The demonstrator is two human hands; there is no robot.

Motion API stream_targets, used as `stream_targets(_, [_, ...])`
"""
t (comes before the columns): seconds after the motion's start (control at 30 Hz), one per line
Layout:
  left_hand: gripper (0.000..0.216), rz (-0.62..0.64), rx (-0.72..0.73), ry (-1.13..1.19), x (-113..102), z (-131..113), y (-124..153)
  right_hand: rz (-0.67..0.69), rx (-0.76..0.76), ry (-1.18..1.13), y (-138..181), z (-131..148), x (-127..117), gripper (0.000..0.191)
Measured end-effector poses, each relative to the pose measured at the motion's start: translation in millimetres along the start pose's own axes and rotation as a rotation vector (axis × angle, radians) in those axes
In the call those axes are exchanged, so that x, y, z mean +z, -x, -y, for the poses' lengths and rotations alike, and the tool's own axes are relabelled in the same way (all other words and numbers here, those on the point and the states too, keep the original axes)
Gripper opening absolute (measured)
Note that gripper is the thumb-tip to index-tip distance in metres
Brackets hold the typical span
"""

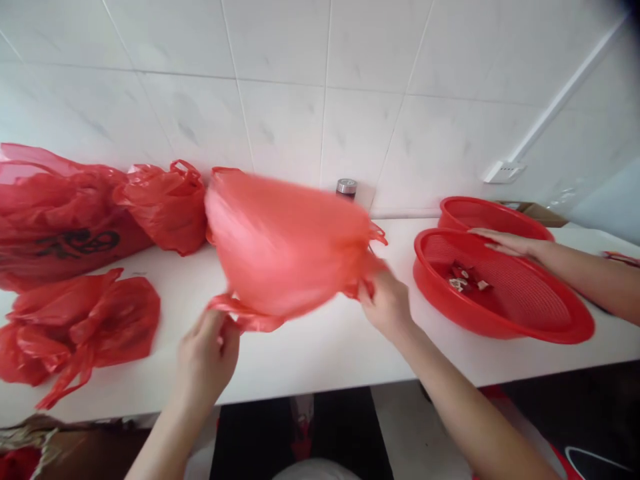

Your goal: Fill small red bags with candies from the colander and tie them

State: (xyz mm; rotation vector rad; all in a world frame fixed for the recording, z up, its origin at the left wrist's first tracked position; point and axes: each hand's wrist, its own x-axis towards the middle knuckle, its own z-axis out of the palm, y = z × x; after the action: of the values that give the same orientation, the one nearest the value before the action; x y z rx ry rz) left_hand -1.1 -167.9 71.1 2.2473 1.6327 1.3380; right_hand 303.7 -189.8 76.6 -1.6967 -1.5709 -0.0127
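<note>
A red plastic bag [290, 247], puffed out and smeared by motion, hangs above the white table between my hands. My left hand [210, 347] is closed on one of its handles at the lower left. With fingers closed, my right hand [385, 297] grips the bag's lower right part. Whether anything is inside the bag I cannot tell. To the right of my right hand stands a red plastic basket [500, 327], tilted, with several small red wrapped pieces [467, 277] in it.
Another person's hand [510, 241] rests on the basket's far rim; a second red basket [495, 217] is behind. Red bags [165, 207] stand at the left, with crumpled empty-looking bags [100, 313] in front. A dark bottle with a silver lid [346, 188] stands by the wall.
</note>
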Motion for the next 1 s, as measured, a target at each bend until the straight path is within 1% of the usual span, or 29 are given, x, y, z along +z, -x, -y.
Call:
stream_targets(0.07, [0.041, 0.272, -0.044, 0.113, 4, 5, 2, 0.253, 0.039, -0.016, -2, -13, -5, 0.049])
stream_targets(0.1, [0.048, 0.391, -0.079, 0.186, 5, 7, 2, 0.35, 0.05, -0.05, -4, -20, -12, 0.05])
stream_targets(0.13, [0.053, 0.479, -0.117, 0.266, 4, 8, 2, 0.41, 0.05, -0.095, -5, -27, -22, 0.048])
stream_targets(0.17, [0.054, 0.537, -0.155, 0.349, 2, 7, 3, 0.425, 0.042, -0.129, -6, -35, -35, 0.045])
stream_targets(0.2, [0.053, 0.574, -0.191, 0.433, -1, 5, 4, 0.409, 0.033, -0.125, -7, -43, -50, 0.043])
stream_targets(0.23, [0.052, 0.589, -0.227, 0.52, -5, 1, 5, 0.38, 0.036, -0.072, -7, -51, -65, 0.043])
stream_targets(0.27, [0.051, 0.598, -0.266, 0.606, -8, -4, 6, 0.335, 0.069, 0.044, -6, -61, -80, 0.046])
stream_targets(0.3, [0.05, 0.602, -0.316, 0.69, -11, -9, 7, 0.309, 0.135, 0.201, -4, -72, -94, 0.052])
stream_targets(0.33, [0.049, 0.602, -0.374, 0.777, -13, -15, 8, 0.322, 0.225, 0.362, -1, -82, -105, 0.059])
stream_targets(0.37, [0.049, 0.59, -0.436, 0.869, -14, -21, 9, 0.365, 0.317, 0.506, 2, -92, -113, 0.063])
stream_targets(0.4, [0.048, 0.571, -0.496, 0.96, -14, -28, 9, 0.426, 0.392, 0.613, 5, -100, -118, 0.063])
stream_targets(0.43, [0.048, 0.55, -0.543, 1.045, -14, -33, 9, 0.476, 0.434, 0.672, 7, -105, -119, 0.058])
stream_targets(0.47, [0.049, 0.538, -0.568, 1.12, -13, -39, 9, 0.494, 0.441, 0.695, 8, -107, -117, 0.052])
stream_targets(0.53, [0.051, 0.533, -0.562, 1.229, -10, -48, 5, 0.421, 0.388, 0.666, 7, -101, -106, 0.045])
stream_targets(0.57, [0.052, 0.538, -0.553, 1.261, -9, -52, 3, 0.372, 0.352, 0.607, 3, -94, -99, 0.045])
stream_targets(0.63, [0.055, 0.527, -0.55, 1.281, -7, -60, -1, 0.332, 0.288, 0.377, -11, -78, -84, 0.048])
stream_targets(0.7, [0.058, 0.487, -0.564, 1.253, -8, -65, -4, 0.365, 0.24, 0.075, -29, -71, -74, 0.05])
stream_targets(0.73, [0.058, 0.472, -0.567, 1.23, -10, -66, -5, 0.381, 0.235, -0.032, -39, -73, -73, 0.051])
stream_targets(0.77, [0.058, 0.462, -0.574, 1.205, -11, -67, -5, 0.382, 0.249, -0.076, -49, -78, -74, 0.052])
stream_targets(0.8, [0.058, 0.452, -0.588, 1.181, -14, -67, -4, 0.372, 0.273, -0.058, -57, -88, -76, 0.054])
stream_targets(0.87, [0.058, 0.431, -0.639, 1.143, -18, -63, -2, 0.363, 0.336, 0.071, -67, -115, -85, 0.06])
stream_targets(0.9, [0.058, 0.42, -0.667, 1.129, -19, -60, 0, 0.379, 0.364, 0.129, -68, -131, -89, 0.065])
stream_targets(0.97, [0.061, 0.406, -0.705, 1.11, -21, -54, 4, 0.428, 0.43, 0.175, -62, -159, -95, 0.073])
stream_targets(1.0, [0.062, 0.409, -0.715, 1.104, -21, -52, 5, 0.395, 0.458, 0.172, -57, -171, -95, 0.076])
